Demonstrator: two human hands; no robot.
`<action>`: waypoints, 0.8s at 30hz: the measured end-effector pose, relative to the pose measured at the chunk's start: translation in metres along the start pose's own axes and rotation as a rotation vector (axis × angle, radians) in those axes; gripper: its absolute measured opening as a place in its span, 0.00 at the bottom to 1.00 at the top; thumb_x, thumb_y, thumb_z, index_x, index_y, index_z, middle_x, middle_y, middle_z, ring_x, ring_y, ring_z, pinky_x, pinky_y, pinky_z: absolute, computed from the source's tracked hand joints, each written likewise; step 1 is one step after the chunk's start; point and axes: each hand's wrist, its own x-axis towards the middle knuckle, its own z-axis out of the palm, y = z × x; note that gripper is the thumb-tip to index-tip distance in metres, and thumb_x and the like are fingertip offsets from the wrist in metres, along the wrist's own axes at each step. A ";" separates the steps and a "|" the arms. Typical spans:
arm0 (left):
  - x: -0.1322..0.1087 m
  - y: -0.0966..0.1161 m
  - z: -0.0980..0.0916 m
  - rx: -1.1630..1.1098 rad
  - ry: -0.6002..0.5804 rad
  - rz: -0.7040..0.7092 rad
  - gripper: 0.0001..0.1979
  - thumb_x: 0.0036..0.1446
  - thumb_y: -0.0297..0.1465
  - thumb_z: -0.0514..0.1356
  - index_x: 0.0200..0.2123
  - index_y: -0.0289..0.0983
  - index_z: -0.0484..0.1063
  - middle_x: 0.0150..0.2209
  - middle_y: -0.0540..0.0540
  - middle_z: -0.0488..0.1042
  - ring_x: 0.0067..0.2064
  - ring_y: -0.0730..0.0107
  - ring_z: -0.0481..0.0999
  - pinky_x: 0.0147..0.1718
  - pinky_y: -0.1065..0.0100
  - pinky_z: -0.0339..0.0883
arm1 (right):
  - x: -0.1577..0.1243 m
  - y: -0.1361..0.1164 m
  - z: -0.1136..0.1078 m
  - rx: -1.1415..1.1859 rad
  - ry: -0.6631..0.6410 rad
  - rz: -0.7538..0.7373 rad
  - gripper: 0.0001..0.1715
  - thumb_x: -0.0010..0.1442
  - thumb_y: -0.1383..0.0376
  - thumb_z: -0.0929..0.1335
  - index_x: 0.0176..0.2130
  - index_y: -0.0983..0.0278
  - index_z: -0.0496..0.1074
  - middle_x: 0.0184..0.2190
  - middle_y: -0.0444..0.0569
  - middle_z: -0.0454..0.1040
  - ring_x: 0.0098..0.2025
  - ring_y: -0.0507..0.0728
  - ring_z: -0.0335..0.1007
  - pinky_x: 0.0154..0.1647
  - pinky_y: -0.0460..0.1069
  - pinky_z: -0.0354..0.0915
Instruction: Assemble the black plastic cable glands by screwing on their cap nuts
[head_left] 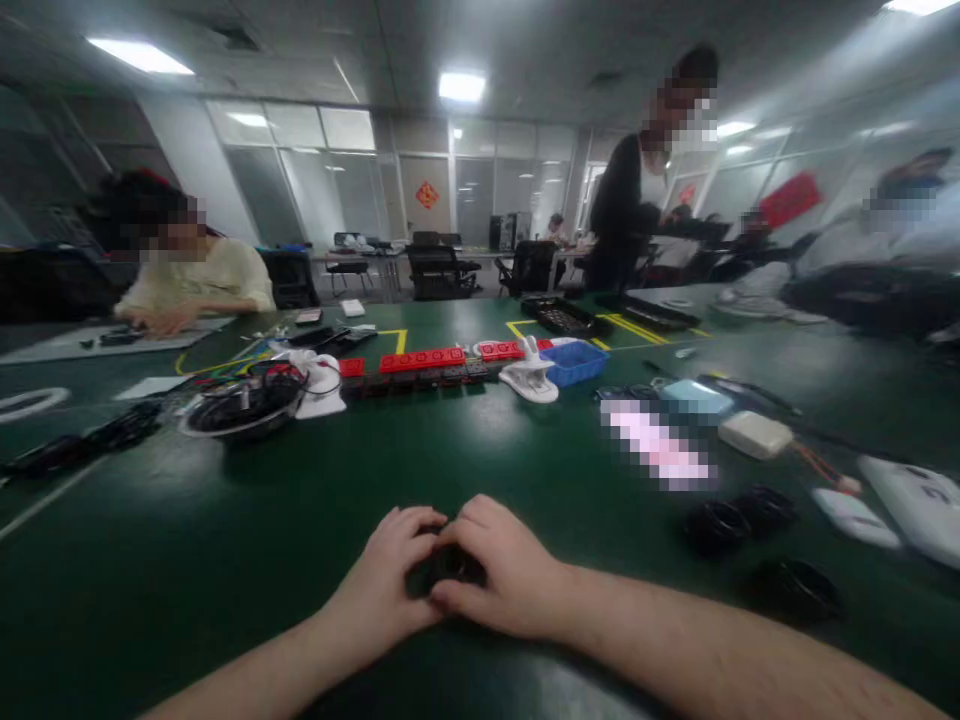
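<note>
Big green table (525, 450) runs across the room w/ other people seated and standing at the far side. Mid-table: row of red blocks (421, 360), blue basket (574, 362). Near you, your left hand (390, 580) & right hand (502, 570) meet, both closed round a small black part (450, 565) low on the table, mostly hidden.

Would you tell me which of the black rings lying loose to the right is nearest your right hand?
The leftmost black ring, beside another; the third lies lower right, farther from the right hand.
</note>
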 end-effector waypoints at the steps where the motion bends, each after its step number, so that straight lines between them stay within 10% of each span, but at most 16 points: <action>1: 0.000 0.001 0.000 -0.005 0.006 0.001 0.21 0.44 0.36 0.63 0.45 0.44 0.69 0.49 0.45 0.66 0.52 0.55 0.62 0.55 0.46 0.46 | 0.000 0.000 0.000 -0.002 -0.001 0.003 0.16 0.47 0.61 0.71 0.34 0.67 0.66 0.31 0.47 0.67 0.34 0.54 0.60 0.33 0.48 0.59; 24: 0.001 0.007 -0.005 -0.088 0.046 -0.055 0.13 0.41 0.37 0.65 0.34 0.43 0.72 0.47 0.48 0.67 0.51 0.56 0.61 0.53 0.50 0.50 | -0.007 -0.002 -0.002 -0.081 -0.031 -0.158 0.21 0.54 0.52 0.64 0.43 0.60 0.67 0.51 0.50 0.60 0.54 0.59 0.51 0.59 0.58 0.40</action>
